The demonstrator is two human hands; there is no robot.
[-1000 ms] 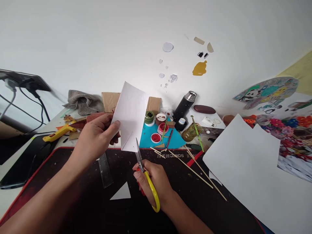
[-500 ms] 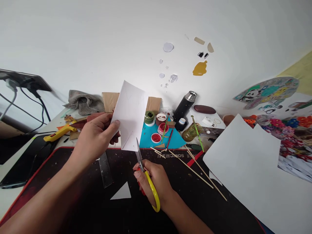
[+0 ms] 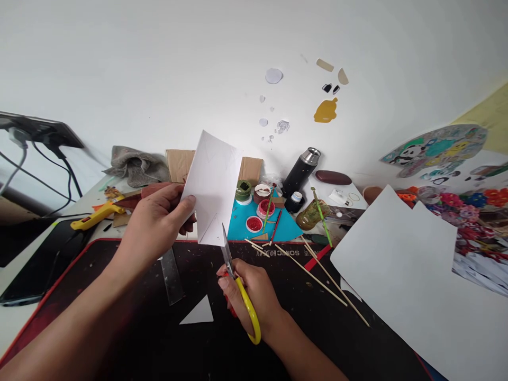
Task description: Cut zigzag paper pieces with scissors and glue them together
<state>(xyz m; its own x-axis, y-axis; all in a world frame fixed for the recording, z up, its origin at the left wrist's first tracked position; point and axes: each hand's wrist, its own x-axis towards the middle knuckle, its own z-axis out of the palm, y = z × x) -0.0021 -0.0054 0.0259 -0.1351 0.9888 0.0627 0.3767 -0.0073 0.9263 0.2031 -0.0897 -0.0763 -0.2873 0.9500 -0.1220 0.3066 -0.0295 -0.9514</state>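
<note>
White wall [image 3: 159, 69] fills the upper half of the view, with a yellow sticker [image 3: 325, 111] and a few small pale cut-outs stuck on it. Below it runs a cluttered bench covered by a black mat [image 3: 337, 338] with a red edge.

The left grip [image 3: 156, 225] is closed on a white paper piece [image 3: 212, 182], thumb on the near face and fingers behind, and holds it upright above the mat's far edge. Faint pencil lines show on the paper. The right grip [image 3: 252, 293] is closed around the yellow handle of a pair of scissors [image 3: 226, 253]. Their blades point up and away and show as one narrow strip, the tip meeting the paper's lower edge near its right corner.

On the mat, a small white triangle offcut [image 3: 198, 313] lies just left of the right grip, and a metal ruler [image 3: 171, 278] lies under the left wrist. Thin wooden skewers [image 3: 325, 286] are scattered to the right, beside a large white sheet [image 3: 400, 275].

Behind the paper, a teal sheet [image 3: 238, 225] carries open paint pots, one red [image 3: 254, 224] and one green [image 3: 243, 190]. A black flask [image 3: 300, 172] stands further back. At the far left lie a yellow glue gun [image 3: 97, 214] and a grey cloth [image 3: 137, 165]
</note>
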